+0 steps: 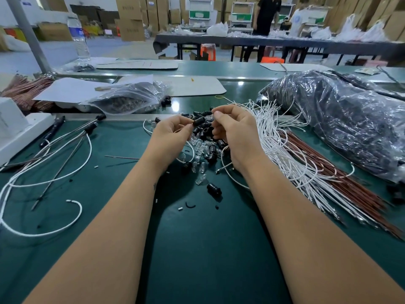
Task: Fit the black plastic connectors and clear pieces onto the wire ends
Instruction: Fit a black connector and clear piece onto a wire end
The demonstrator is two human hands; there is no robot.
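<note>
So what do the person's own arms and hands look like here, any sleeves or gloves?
Both forearms are bare up to the picture's bottom edge, with no sleeves in view. The left hand and right hand wear no gloves; no rings, watch or bracelets show. Fingernails look short.

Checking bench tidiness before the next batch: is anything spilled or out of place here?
Yes. Small bits lie scattered on the green mat near the person: a lone black connector, a curved black scrap and a loose white wire, apart from the main pile.
</note>
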